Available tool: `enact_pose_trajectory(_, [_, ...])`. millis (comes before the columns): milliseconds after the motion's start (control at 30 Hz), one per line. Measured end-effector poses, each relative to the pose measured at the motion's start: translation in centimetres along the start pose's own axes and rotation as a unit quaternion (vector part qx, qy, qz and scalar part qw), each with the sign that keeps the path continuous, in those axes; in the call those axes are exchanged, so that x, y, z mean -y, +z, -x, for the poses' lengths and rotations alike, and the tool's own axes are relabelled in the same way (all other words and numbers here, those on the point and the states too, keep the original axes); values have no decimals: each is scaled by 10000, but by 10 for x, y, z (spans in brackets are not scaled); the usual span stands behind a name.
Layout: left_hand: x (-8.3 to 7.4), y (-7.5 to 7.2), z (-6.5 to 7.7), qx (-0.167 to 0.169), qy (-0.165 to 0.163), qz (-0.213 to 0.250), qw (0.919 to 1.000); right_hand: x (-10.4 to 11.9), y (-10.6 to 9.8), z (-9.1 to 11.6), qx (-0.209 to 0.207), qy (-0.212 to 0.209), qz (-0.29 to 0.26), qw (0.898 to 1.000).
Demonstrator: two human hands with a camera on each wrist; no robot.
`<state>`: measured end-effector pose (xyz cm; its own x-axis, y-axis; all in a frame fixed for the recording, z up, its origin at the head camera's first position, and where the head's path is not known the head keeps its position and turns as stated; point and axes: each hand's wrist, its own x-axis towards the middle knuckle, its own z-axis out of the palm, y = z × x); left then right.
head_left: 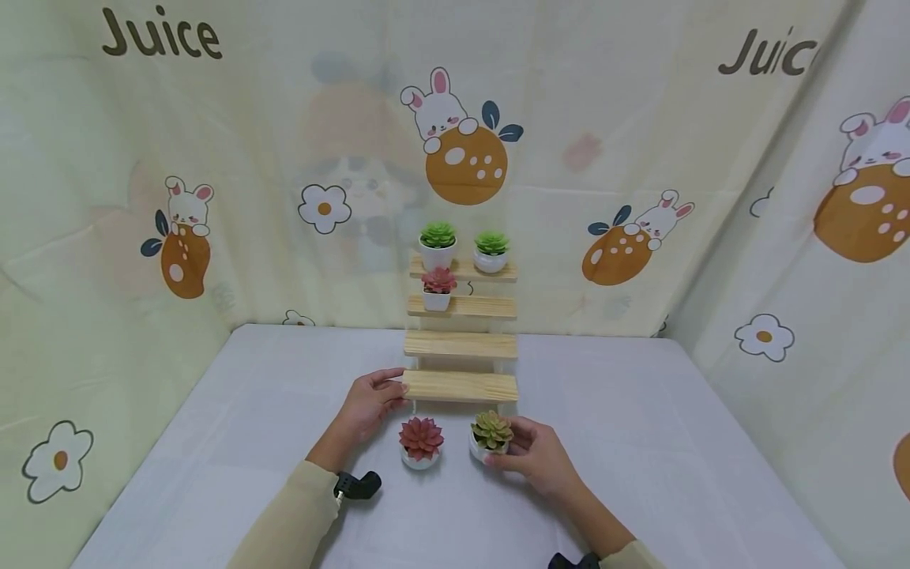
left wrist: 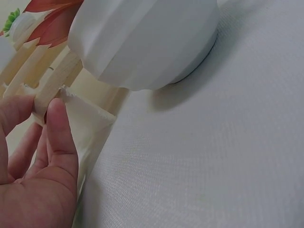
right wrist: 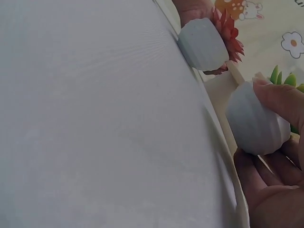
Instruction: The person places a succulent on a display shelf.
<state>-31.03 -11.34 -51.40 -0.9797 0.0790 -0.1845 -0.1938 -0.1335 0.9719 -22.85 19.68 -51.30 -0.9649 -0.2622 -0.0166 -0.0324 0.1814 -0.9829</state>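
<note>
My left hand (head_left: 368, 405) pinches the left end of the lowest board of a small tiered wooden plant stand (head_left: 460, 386); the left wrist view shows the board's end (left wrist: 50, 90) between thumb and fingers. With my right hand (head_left: 538, 457) I grip the white pot of a yellowish-green succulent (head_left: 492, 431). In the right wrist view that ribbed pot (right wrist: 256, 118) is between thumb and fingers and looks lifted off the cloth. A red succulent in a round white pot (head_left: 420, 442) stands on the table before the stand, between my hands.
Two bright green potted succulents, one left (head_left: 437, 243) and one right (head_left: 491, 250), stand on the top board. A red one in a square white pot (head_left: 437, 289) sits at the left of the second board. Patterned curtain (head_left: 270, 158) hangs behind the white-covered table (head_left: 611, 411).
</note>
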Motion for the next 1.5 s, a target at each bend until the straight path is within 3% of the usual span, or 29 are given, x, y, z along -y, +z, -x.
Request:
enact_pose_trajectory(167, [1, 1, -1, 138, 124, 287, 9994, 3, -2, -5, -75, -176, 96, 9998])
enact_pose_trajectory(700, [1, 2, 0, 159, 105, 244, 9995, 22, -4, -20, -515, -294, -364, 9976])
enact_pose_trajectory(1500, [0, -1, 1, 145, 98, 164, 9997, 43, -6, -43, -697, -834, -230, 9938])
